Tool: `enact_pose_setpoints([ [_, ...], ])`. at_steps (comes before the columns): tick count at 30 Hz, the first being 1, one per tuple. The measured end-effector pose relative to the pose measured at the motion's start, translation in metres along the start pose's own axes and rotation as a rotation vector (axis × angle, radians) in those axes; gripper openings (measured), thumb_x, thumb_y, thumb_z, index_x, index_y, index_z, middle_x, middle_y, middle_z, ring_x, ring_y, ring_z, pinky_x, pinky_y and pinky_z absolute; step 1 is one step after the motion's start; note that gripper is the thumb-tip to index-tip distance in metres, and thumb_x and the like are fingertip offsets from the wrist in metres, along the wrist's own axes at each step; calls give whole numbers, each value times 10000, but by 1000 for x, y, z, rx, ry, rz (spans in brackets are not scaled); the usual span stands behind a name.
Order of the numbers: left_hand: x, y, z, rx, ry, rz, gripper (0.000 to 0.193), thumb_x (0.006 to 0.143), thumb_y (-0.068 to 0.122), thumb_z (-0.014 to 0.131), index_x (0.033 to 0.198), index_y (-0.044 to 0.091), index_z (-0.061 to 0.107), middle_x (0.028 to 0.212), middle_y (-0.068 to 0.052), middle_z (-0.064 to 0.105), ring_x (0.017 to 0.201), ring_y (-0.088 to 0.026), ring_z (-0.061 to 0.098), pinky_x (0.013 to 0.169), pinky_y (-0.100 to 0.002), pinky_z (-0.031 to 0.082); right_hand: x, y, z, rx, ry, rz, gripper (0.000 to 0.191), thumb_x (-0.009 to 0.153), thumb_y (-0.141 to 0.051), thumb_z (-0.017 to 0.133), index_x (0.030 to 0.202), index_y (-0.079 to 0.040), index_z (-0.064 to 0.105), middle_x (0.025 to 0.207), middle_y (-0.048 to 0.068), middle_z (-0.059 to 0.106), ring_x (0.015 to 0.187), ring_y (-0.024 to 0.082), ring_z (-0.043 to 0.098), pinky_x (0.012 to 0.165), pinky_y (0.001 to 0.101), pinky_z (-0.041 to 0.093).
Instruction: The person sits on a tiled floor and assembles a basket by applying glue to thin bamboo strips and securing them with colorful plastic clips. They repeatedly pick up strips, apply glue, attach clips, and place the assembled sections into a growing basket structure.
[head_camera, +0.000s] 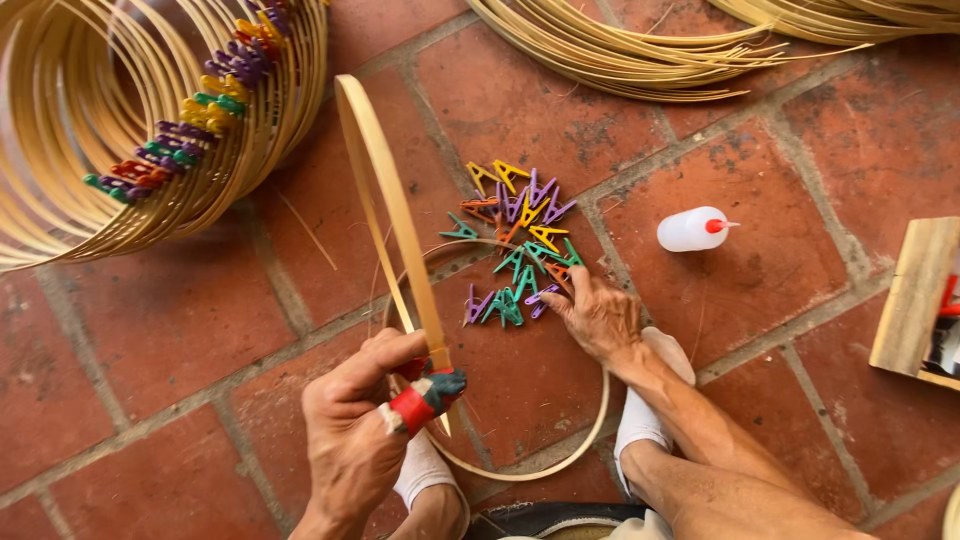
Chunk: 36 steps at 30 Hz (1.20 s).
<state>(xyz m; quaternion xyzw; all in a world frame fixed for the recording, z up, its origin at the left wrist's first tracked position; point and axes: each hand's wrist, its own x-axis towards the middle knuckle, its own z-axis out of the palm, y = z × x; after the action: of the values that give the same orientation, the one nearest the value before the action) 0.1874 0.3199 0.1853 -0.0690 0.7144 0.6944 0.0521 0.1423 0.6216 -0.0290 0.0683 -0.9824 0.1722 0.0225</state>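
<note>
Left hand (355, 430) closed around the overlap of an upright bamboo strip hoop (385, 205), thumb wrapped in red tape pressing the joint; small dark object at the fingertips, likely a clip, too blurred to confirm. Hoop rises from the grip toward 11 o'clock, tilted, lower end hidden in the fist.

Right hand (598, 318) lying on the brick floor (180, 320), fingers loosely curled and reaching toward 10 o'clock into the pile of coloured plastic clothespins (515, 245); fingertips touching the nearest purple and green ones, nothing visibly pinched yet.

Second bamboo hoop (590, 430) flat on the floor, ringing part of the pile and the right wrist. White squeeze bottle with red nozzle (692, 229) on its side at 3 o'clock of the pile, well apart. Stack of finished hoops (120, 130) with clothespins clipped along it at 10 o'clock; loose bamboo strips (640, 45) at 12–1 o'clock; wooden box (915, 295) at the right edge.

Judgement on doing the step well — keep thumb pressure steady on the overlap so the ends stay aligned; pick one clothespin by its handles, not the jaws; seat it square across both layers, just beside the thumb, before easing the grip.
</note>
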Motion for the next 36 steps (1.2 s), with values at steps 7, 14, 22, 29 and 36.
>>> enact_pose_setpoints([
  [7, -6, 4, -7, -154, 34, 40, 353, 775, -46, 806, 1124, -49, 756, 886, -40, 646, 844, -139, 570, 767, -284, 475, 1, -14, -10, -245, 224, -382, 179, 1030, -263, 671, 1086, -94, 654, 654, 34, 574, 505, 145, 535, 408, 330, 425],
  [14, -10, 9, -9, -69, 15, 108, 350, 772, 4, 833, 1114, -46, 776, 815, -33, 604, 807, -140, 528, 737, -292, 437, -5, -26, 30, -135, -186, -141, 298, 962, -398, 696, 1111, -141, 664, 816, 102, 631, 618, 231, 601, 487, 383, 513],
  [22, -12, 4, -13, 13, -56, 185, 336, 796, 65, 837, 1123, 21, 779, 840, -12, 694, 827, -127, 574, 779, -296, 454, -46, -21, 1, -196, -288, -227, 581, 836, -441, 718, 1375, -240, 639, 897, 120, 547, 775, 289, 592, 593, 439, 517],
  [29, -13, -7, -10, -9, -65, 127, 331, 782, 81, 858, 1103, 31, 795, 804, -10, 639, 805, -131, 535, 763, -295, 440, -46, -12, 18, -202, -227, -494, 484, 860, -123, 649, 1331, -230, 656, 1084, 153, 611, 884, 272, 617, 713, 416, 537],
  [36, -13, -3, -12, -83, -37, 108, 331, 788, 68, 848, 1114, 48, 791, 817, -4, 651, 823, -131, 545, 762, -295, 455, -17, -40, -15, 191, -101, -379, 609, 779, -142, 779, 1354, -73, 592, 1077, 142, 685, 916, 286, 672, 779, 392, 548],
])
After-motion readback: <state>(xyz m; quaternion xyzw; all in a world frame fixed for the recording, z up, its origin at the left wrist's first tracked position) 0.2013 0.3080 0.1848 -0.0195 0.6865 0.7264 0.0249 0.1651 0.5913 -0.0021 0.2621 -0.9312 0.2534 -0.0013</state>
